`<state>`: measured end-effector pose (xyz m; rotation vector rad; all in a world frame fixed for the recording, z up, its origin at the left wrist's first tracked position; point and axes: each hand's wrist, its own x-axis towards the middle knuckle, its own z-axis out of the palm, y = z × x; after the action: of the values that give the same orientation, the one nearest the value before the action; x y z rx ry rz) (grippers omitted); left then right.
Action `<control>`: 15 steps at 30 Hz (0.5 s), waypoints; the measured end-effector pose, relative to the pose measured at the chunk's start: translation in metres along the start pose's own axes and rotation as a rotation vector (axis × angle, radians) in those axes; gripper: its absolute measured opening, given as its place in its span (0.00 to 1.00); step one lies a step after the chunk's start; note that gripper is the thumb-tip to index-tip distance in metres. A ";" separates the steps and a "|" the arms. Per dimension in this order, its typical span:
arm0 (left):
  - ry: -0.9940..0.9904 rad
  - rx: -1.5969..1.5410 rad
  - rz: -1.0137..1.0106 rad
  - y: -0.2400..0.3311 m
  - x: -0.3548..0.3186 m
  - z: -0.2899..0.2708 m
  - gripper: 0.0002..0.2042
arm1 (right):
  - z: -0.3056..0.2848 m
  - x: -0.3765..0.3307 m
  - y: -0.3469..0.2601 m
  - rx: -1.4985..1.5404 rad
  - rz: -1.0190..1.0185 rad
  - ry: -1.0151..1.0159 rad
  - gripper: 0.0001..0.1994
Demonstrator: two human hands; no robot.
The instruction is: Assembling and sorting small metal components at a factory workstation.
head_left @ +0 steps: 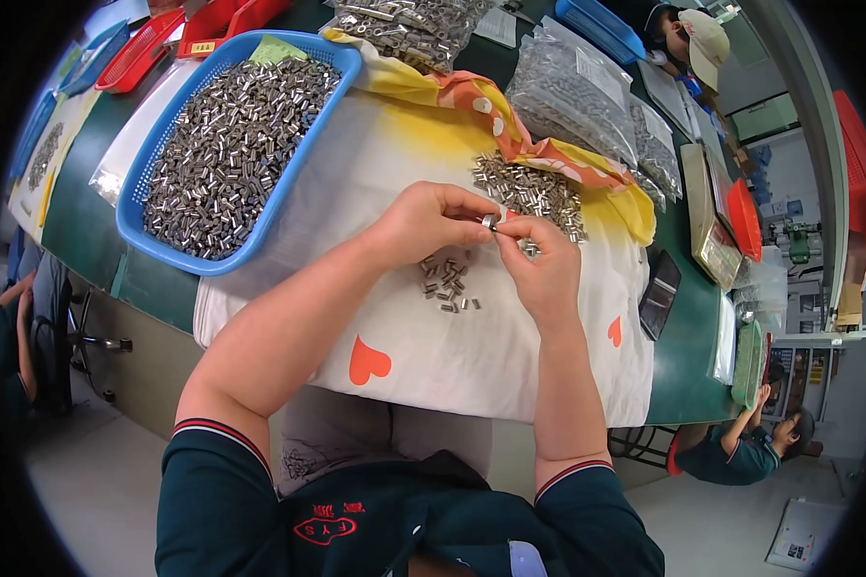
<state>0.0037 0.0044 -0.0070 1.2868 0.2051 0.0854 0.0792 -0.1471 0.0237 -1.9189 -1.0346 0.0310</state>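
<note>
At the middle of the cloth my left hand (431, 223) and my right hand (544, 264) meet fingertip to fingertip. Pinched between them is a small shiny metal cylinder (490, 221); the fingers cover part of it, and its exact shape is hard to make out. Just below the hands lies a small loose group of short metal cylinders (445, 279). Beyond my right hand a larger heap of similar cylinders (539, 197) spreads on the white cloth (471, 361), which has red hearts printed on it.
A blue basket (210, 266) full of metal cylinders stands at the left. Behind the cloth's yellow-orange folded edge (471, 96) are clear bags of metal parts (573, 91). Red trays (140, 53) line the far left. A dark flat object (660, 295) lies right. Other people work nearby.
</note>
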 end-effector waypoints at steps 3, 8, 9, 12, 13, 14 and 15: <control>-0.006 0.058 0.029 -0.003 0.001 0.001 0.14 | -0.001 0.000 -0.002 -0.019 -0.001 -0.021 0.04; -0.013 0.080 0.049 -0.004 0.000 0.000 0.14 | -0.003 -0.001 -0.002 -0.028 0.089 -0.076 0.04; -0.017 0.030 0.030 -0.004 0.001 -0.001 0.14 | -0.004 -0.001 -0.001 -0.028 0.089 -0.076 0.04; -0.026 0.002 0.009 -0.005 0.002 0.000 0.14 | -0.008 0.002 0.003 0.042 0.131 -0.138 0.05; -0.030 0.023 0.007 -0.005 0.002 0.001 0.14 | -0.007 0.003 0.005 0.077 0.178 -0.141 0.05; -0.035 0.023 0.007 -0.006 0.003 0.001 0.14 | -0.006 0.003 0.006 0.112 0.224 -0.142 0.05; -0.037 0.023 0.011 -0.007 0.003 0.001 0.14 | -0.005 0.004 0.007 0.111 0.226 -0.140 0.05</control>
<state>0.0063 0.0020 -0.0132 1.3112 0.1682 0.0690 0.0885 -0.1500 0.0229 -1.9436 -0.8828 0.3488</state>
